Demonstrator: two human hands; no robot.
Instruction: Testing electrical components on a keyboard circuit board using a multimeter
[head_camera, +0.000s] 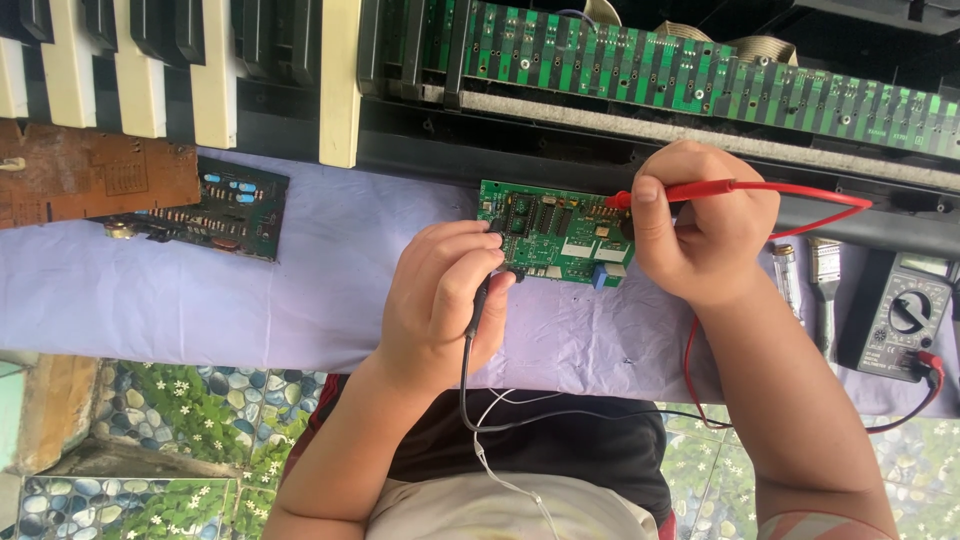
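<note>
Our left hand (440, 300) fingers pinched the black probe (478, 305), right hand (700, 225) fingers gripped the red probe (690, 190), both tips on the green circuit board (555, 235).

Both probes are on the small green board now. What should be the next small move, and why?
Probably a glance at the multimeter: the left hand holds the black probe and the right hand the red probe against the green circuit board, so both tips seem placed.

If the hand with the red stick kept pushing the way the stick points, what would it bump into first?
Probably the green circuit board. The right hand aims the red probe leftward at its top edge, and the tip seems to touch there already, though depth is hard to judge.
</note>
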